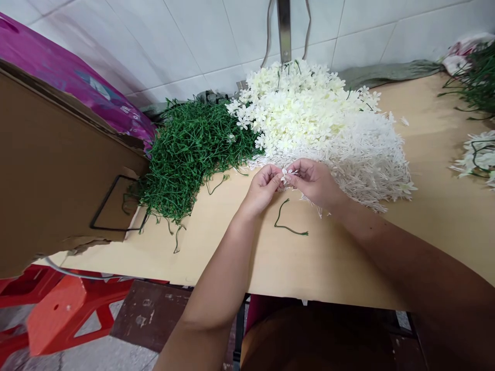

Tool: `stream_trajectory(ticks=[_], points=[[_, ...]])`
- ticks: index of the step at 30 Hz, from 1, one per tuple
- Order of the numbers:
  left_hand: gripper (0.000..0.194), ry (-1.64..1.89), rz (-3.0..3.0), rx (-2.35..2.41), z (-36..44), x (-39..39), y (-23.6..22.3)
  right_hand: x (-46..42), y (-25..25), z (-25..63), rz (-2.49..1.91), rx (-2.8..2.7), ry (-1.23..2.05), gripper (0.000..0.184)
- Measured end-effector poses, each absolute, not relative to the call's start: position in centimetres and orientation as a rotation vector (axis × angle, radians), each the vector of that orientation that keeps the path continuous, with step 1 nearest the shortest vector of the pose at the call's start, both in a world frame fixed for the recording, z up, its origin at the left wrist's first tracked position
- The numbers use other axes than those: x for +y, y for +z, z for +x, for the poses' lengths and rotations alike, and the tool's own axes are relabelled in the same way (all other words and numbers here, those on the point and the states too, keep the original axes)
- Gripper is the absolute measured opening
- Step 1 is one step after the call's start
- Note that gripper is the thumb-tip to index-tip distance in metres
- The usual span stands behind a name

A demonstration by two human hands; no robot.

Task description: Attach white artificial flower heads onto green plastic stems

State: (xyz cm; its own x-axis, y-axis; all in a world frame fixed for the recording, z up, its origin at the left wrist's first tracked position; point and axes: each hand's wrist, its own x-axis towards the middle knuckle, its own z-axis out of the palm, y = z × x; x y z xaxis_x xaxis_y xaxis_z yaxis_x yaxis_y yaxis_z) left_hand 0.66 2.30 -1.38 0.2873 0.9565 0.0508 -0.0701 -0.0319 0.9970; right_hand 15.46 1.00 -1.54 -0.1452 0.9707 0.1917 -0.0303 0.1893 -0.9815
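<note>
Between the fingertips of both hands is a small white artificial flower (285, 175), held just above the table. My left hand (266, 186) pinches it from the left, and my right hand (315, 181) pinches it from the right. Right behind the hands lies a heap of thin white stamen pieces (371, 159). Further back rises a pile of cream-white artificial flowers (305, 111). To the left is a large mound of green plastic stems (197, 149). One loose green stem (290, 228) rests bent on the table below my hands.
A cardboard box (58, 175) stands on the left of the table (224, 221), with a black wire frame (110, 203) by it. At the right edge lie more green stems (474, 85) and a bunch of white flowers (477, 154). Red stools (62, 309) are on the floor.
</note>
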Motion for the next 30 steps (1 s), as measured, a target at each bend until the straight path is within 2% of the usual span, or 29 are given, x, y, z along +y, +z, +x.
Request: stream_trajectory(ticks=[5, 11, 14, 18, 21, 24, 30], points=[[0.031, 1.002, 1.521, 1.063, -0.2, 2.0, -1.2, 1.2, -1.5, 16.1, -1.036, -1.389, 1.114, 0.028], [0.022, 0.494, 1.857, 1.102, -1.9, 1.2, -1.1, 0.8, -1.1, 15.7, -0.957, -1.372, 1.354, 0.033], [0.016, 0.492, 1.999, 1.15, -1.6, 1.3, -1.4, 0.7, -1.5, 15.4, -0.912, -1.372, 1.518, 0.037], [0.011, 0.514, 2.122, 1.138, -1.4, 1.5, -1.4, 1.1, -2.2, 15.7, -0.956, -1.323, 1.502, 0.037], [0.008, 0.554, 2.026, 1.143, -1.8, 1.6, -1.5, 1.4, -2.3, 16.2, -1.002, -1.284, 1.505, 0.034], [0.005, 0.689, 1.685, 1.131, -2.2, 1.9, -1.7, 1.5, -2.2, 16.5, -0.99, -1.284, 1.591, 0.033], [0.021, 0.786, 1.222, 1.023, -1.8, 2.4, -1.7, 1.6, -2.4, 16.5, -0.986, -1.332, 1.577, 0.03]])
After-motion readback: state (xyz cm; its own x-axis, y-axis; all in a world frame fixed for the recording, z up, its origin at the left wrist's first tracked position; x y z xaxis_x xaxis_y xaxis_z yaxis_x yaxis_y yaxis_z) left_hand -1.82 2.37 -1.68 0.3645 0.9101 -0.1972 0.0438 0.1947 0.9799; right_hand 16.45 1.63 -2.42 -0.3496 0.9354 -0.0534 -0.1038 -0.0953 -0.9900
